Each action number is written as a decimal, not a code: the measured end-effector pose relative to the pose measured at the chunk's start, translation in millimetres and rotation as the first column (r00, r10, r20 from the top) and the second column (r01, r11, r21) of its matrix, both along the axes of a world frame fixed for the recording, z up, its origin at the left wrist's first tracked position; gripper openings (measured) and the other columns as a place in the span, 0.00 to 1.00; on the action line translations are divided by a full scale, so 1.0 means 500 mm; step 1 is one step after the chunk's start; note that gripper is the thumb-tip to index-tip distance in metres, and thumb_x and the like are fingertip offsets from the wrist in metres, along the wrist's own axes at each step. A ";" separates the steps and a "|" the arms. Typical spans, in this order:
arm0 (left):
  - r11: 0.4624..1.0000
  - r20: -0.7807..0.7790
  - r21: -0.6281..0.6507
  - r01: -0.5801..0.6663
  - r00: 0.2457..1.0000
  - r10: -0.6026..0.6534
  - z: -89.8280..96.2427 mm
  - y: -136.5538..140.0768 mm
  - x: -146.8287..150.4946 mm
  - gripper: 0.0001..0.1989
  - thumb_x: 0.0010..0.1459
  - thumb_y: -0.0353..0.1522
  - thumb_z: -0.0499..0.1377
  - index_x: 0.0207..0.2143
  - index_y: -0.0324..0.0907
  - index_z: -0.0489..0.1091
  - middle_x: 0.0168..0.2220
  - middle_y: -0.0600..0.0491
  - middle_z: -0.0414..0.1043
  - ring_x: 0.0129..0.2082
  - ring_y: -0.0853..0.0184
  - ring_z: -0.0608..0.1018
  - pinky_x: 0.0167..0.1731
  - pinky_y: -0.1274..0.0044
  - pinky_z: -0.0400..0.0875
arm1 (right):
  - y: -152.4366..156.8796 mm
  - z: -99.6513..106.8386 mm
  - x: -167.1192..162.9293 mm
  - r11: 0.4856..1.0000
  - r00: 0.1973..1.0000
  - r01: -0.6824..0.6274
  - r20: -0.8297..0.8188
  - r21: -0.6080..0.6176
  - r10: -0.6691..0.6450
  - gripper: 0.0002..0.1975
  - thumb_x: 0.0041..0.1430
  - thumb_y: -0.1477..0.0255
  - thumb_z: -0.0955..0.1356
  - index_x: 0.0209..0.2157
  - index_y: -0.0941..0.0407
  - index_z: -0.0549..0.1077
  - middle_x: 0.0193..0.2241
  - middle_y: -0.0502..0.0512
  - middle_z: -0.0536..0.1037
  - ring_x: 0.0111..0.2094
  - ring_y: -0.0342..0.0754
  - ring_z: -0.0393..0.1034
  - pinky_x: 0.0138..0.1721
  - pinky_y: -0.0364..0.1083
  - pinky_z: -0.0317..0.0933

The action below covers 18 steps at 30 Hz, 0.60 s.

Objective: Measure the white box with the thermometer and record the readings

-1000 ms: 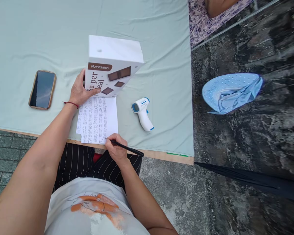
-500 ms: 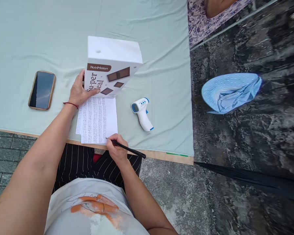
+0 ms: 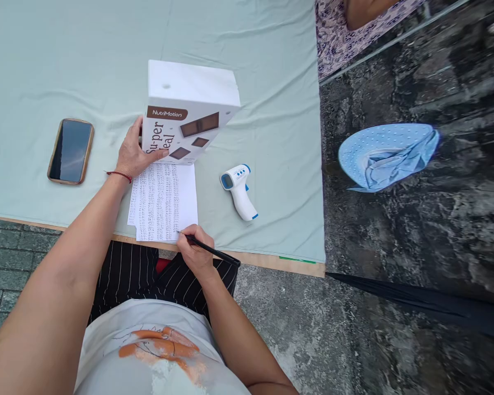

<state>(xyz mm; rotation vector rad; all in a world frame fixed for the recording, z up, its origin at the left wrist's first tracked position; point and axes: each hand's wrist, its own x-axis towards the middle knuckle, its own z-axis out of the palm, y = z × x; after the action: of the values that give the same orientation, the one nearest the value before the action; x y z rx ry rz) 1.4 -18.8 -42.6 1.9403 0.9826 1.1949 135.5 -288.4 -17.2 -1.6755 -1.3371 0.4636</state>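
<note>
A white NutriMotion box [image 3: 193,85] stands upright on the cloth-covered table, over the top part of the paper sheets [image 3: 187,192]. My left hand [image 3: 136,151] grips the box's lower left corner, thumb across its front and the other fingers hidden behind it. Dense columns of small handwriting cover most of the top sheet. In my right hand [image 3: 195,249] is a black pen [image 3: 218,252], pinched between thumb and fingers. Its tip rests at or just above the sheet's lower right part, close to the table's front edge.
Left of the box lies a smartphone [image 3: 71,151]. A white and blue infrared thermometer [image 3: 239,191] is to the right of the sheets. Beyond the table's right edge, a light blue cap [image 3: 389,156] rests on a dark stone surface. Part of someone's skin shows at the top right.
The pen's back end has swung slightly left while its tip stays near the same spot on the sheet. My left hand and the box look almost unmoved.
</note>
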 end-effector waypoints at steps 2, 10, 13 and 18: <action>1.000 0.004 0.002 -0.006 1.000 0.006 0.000 0.000 0.000 0.47 0.43 0.56 0.68 0.61 0.50 0.59 0.56 0.45 0.67 0.61 0.49 0.68 0.59 0.56 0.66 | 0.000 -0.001 0.000 1.000 1.000 0.001 -0.002 0.010 -0.001 0.07 0.52 0.75 0.63 0.22 0.53 0.62 0.17 0.43 0.63 0.20 0.41 0.58 0.24 0.42 0.55; 1.000 0.019 0.001 0.019 1.000 -0.019 0.006 -0.002 0.000 0.48 0.42 0.54 0.69 0.62 0.50 0.59 0.56 0.45 0.67 0.60 0.49 0.69 0.58 0.57 0.66 | -0.005 -0.005 -0.001 0.998 0.997 0.065 -0.042 0.019 -0.064 0.07 0.52 0.74 0.63 0.22 0.52 0.62 0.17 0.42 0.63 0.20 0.41 0.58 0.24 0.43 0.55; 1.000 0.013 0.014 0.022 1.000 -0.022 0.007 -0.001 0.000 0.47 0.42 0.54 0.69 0.62 0.50 0.59 0.56 0.45 0.67 0.60 0.50 0.68 0.58 0.57 0.67 | -0.004 -0.006 -0.002 0.997 0.997 0.073 -0.016 0.016 -0.073 0.07 0.52 0.75 0.63 0.22 0.52 0.62 0.17 0.43 0.63 0.20 0.41 0.58 0.24 0.43 0.55; 0.999 -0.001 0.022 0.026 1.000 -0.026 0.006 -0.001 0.001 0.47 0.41 0.55 0.69 0.61 0.50 0.59 0.56 0.46 0.68 0.59 0.51 0.69 0.58 0.57 0.67 | -0.001 -0.006 0.000 0.999 0.999 0.036 0.011 0.041 -0.036 0.06 0.51 0.76 0.63 0.23 0.53 0.64 0.18 0.43 0.65 0.20 0.41 0.59 0.24 0.42 0.55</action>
<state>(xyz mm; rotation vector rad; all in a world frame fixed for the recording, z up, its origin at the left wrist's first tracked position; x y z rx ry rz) 1.8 -19.2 -39.6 1.9654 0.9455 1.1949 135.4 -289.0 -20.3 -1.6679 -1.3139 0.4035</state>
